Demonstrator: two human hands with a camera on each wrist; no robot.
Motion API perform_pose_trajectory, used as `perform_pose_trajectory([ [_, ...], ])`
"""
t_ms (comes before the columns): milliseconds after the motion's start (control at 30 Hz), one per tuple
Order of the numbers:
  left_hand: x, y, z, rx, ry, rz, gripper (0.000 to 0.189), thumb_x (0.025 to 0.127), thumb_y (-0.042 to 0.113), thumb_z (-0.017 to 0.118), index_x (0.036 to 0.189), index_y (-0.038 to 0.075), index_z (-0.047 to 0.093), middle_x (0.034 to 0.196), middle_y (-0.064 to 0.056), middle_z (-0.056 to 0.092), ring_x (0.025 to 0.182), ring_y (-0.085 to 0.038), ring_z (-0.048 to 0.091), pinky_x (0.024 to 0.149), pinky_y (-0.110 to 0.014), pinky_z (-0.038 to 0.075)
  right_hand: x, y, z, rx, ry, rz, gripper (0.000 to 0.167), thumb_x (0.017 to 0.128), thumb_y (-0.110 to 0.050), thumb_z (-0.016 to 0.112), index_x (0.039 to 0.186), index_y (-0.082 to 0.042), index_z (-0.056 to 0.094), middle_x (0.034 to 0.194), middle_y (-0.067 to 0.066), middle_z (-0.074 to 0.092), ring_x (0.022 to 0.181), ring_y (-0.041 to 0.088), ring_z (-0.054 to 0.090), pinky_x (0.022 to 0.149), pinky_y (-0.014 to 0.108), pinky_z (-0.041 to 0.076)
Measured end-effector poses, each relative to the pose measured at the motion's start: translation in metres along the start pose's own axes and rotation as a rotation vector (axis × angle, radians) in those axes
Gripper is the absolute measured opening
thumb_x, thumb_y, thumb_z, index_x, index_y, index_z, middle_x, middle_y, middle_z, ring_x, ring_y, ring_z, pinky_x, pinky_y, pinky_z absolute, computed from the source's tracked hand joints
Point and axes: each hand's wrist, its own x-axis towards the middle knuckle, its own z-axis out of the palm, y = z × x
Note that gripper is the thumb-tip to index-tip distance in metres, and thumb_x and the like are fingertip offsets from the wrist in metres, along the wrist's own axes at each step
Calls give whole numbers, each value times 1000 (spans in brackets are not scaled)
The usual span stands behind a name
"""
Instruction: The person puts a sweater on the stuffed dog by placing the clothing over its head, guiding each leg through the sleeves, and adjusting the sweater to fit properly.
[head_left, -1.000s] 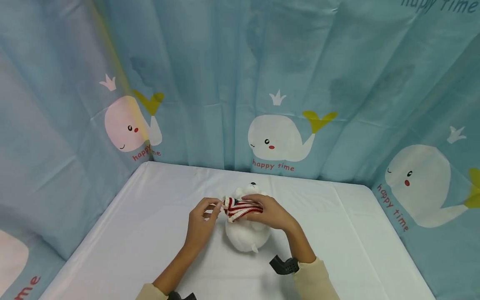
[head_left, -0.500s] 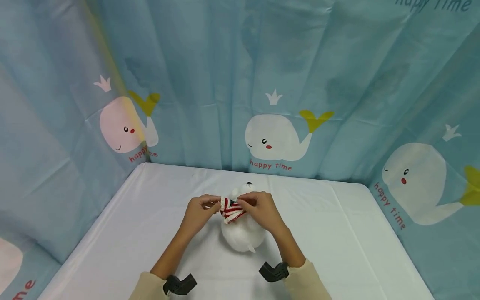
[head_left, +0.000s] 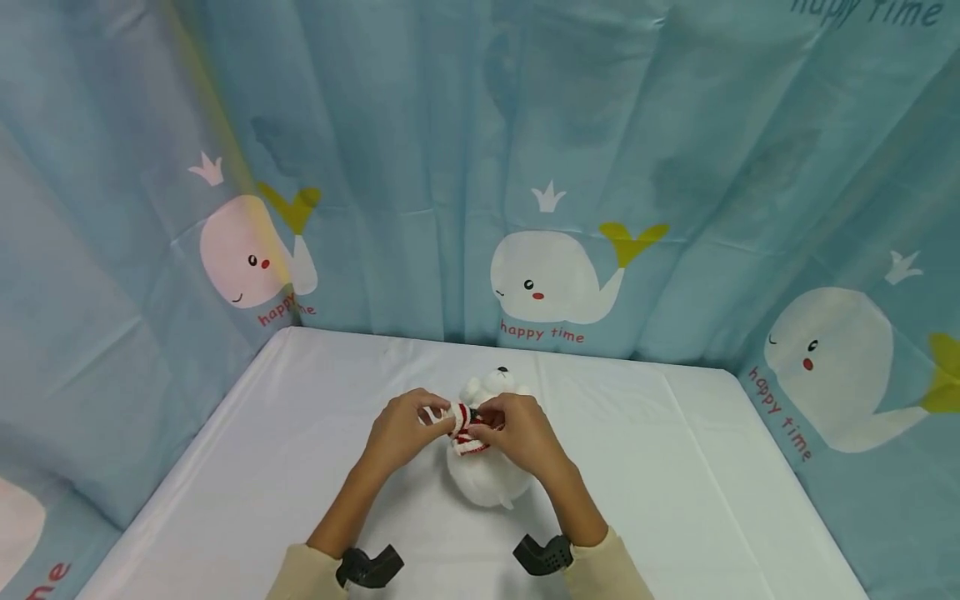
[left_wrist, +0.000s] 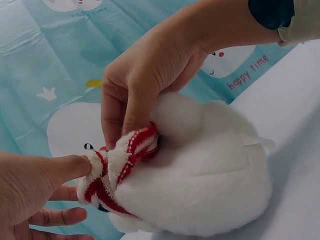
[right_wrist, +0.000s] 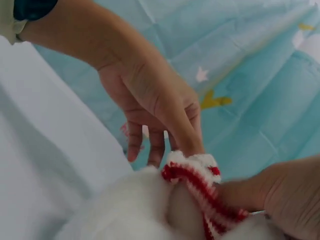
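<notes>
A round white plush bear (head_left: pixel 487 479) lies on the table with its small tail toward me and its dark nose at the far end. Around its neck area is a red-and-white striped knitted scarf (head_left: pixel 468 442), bunched between my two hands. My left hand (head_left: pixel 401 429) pinches the scarf's left end between thumb and index finger, its other fingers spread in the left wrist view. From the other side my right hand (head_left: pixel 525 425) pinches the scarf (left_wrist: pixel 135 150) with thumb and fingers close to the bear's body. The bear's head is partly hidden by my right hand.
The bear rests on a table with a white cloth (head_left: pixel 675 483). Behind and to both sides hangs a blue curtain (head_left: pixel 390 167) printed with whales. A dark wrist strap (head_left: pixel 371 567) sits on each forearm over beige sleeves (head_left: pixel 607 571).
My right hand has moved left from the scarf's right part to a spot near my left hand. The stretched scarf is now bunched between the hands. The bear stays nearly in place.
</notes>
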Motion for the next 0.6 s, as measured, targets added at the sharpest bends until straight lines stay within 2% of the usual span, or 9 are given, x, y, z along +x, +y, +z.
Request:
perform_pose_trajectory([
  [133, -1, 1, 2, 52, -2, 8, 22, 84, 29, 83, 104, 21, 79, 93, 8, 68, 81, -11, 62, 61, -32, 48, 0, 2, 6, -78, 27, -23, 19, 84, -18, 85, 98, -9, 78, 84, -5, 70, 74, 5, 63, 65, 22, 52],
  [300, -1, 1, 6, 63, -34, 44, 22, 85, 26, 81, 106, 21, 78, 99, 9, 67, 85, -15, 63, 61, -32, 47, 2, 3, 16, -199, 124, -36, 12, 83, -18, 85, 91, -12, 79, 80, -6, 69, 71, 4, 62, 61, 22, 51],
  [433, 1, -1, 10, 34, -19, 47, 20, 88, 23, 79, 108, 19, 77, 102, 6, 68, 86, -16, 64, 62, -32, 48, 1, 3, 17, -189, 185, -34, 10, 83, -19, 86, 86, -14, 79, 79, -6, 71, 70, 5, 64, 60, 22, 51],
  [600, 2, -2, 10, 21, 23, 8, 18, 88, 26, 80, 105, 19, 77, 104, 6, 69, 87, -16, 66, 63, -33, 50, 0, 2, 14, -159, 189, -30, 11, 84, -16, 85, 78, -15, 75, 73, -7, 68, 65, 4, 61, 58, 21, 49],
])
